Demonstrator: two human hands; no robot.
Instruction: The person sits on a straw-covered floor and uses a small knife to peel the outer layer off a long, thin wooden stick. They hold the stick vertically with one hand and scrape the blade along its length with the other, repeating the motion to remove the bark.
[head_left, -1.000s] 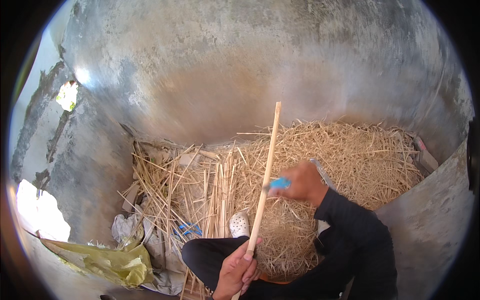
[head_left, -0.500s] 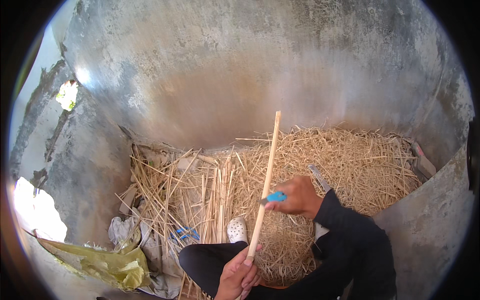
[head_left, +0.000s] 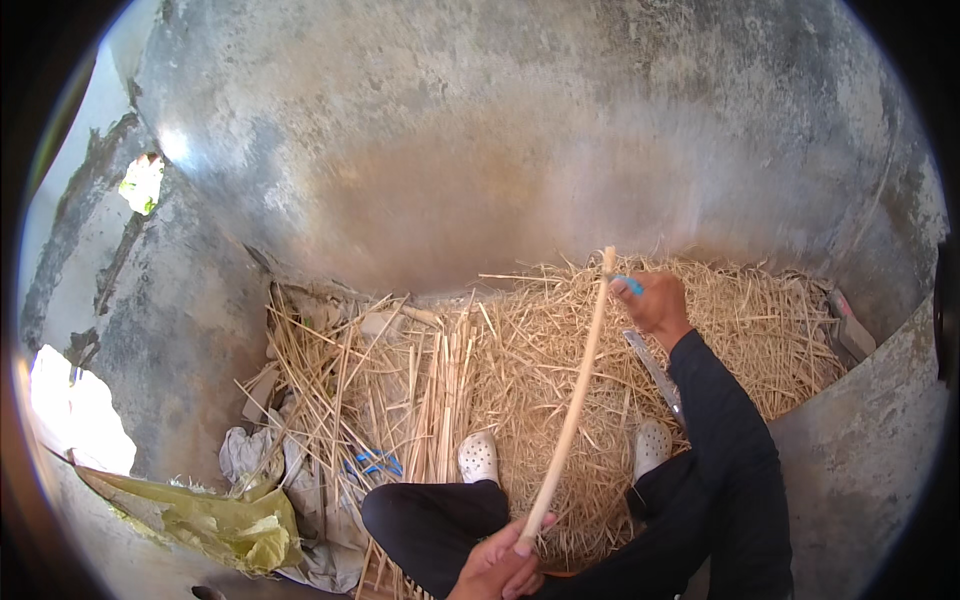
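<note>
Slanting strip: pale wooden strip (head_left: 572, 420) rising over the straw, now slightly bowed where it looked straight half a second ago, its tip shifted right.
Left hand (head_left: 500, 565): fingers closed round the strip's lower end.
Right hand (head_left: 658, 303): fingers wrapped round a small blue tool (head_left: 628, 285), moved from mid-strip to near the tip.
Floor: loose straw (head_left: 760, 325), a long blade (head_left: 652, 366) lying on it.
Room: stained grey wall (head_left: 450, 120), ragged bright opening (head_left: 85, 410) at left.

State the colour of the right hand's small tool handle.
The small tool handle is blue; head view.
</note>
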